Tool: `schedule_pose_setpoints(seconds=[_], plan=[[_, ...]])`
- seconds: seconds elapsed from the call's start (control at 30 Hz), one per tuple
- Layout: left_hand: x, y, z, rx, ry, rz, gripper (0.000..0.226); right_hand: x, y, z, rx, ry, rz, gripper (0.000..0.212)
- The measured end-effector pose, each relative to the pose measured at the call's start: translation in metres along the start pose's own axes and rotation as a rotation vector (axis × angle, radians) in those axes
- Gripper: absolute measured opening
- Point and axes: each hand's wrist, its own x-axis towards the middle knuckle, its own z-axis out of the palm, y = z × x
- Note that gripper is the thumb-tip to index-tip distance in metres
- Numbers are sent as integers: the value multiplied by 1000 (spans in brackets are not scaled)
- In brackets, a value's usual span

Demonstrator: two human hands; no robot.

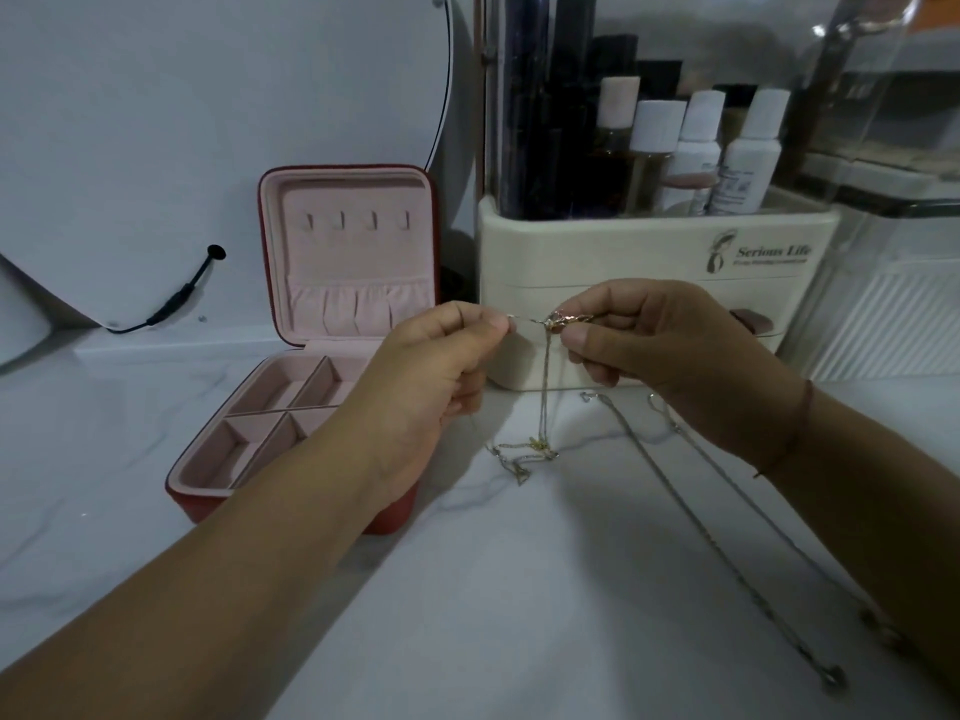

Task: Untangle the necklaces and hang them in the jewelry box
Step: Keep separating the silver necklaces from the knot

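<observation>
Place: a home dressing corner, set up as a vanity.
Mirror: a large round mirror [208,96] stands at the back left, with a black cable [176,298] attached near its lower edge.
Cosmetics: a cream organizer [597,241] printed "Serious Life", with a drawer front and a clear cover [872,122], holds white-capped bottles [748,153] and tall dark tubes [524,106].
Jewellery: a red jewelry box [358,252] stands open, showing pink lining, hooks and compartments; thin necklaces [537,445] are just beside it.
Surface: a white, marble-veined worktop [519,589] carries everything.
</observation>
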Motion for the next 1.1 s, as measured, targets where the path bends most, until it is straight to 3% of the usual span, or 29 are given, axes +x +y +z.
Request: schedule_pose_setpoints(seconds=[0.1,0.2,0.37,0.57,0.7,1.0,1.1], plan=[[-3,2,0,72,-26,-5,6,0,1,0,19,12,-27,13],[-6,3,2,101,-36,-7,28,-1,-2,1,66,-4,-42,8],[-8,3,4,110,-86,-61,38,-2,-1,6,107,-53,-40,17],[-7,2,3,108,-82,-78,35,-3,-3,7,76,-63,-26,20],[-6,0,3,86,-82,-93,15,-3,-3,7,59,-73,-2,18],[-7,1,5,35,-179,-115,22,-3,-2,5,157,-94,100,23],[-7,0,4,25,-185,-139,5,-3,-4,6,210,-60,101,22]])
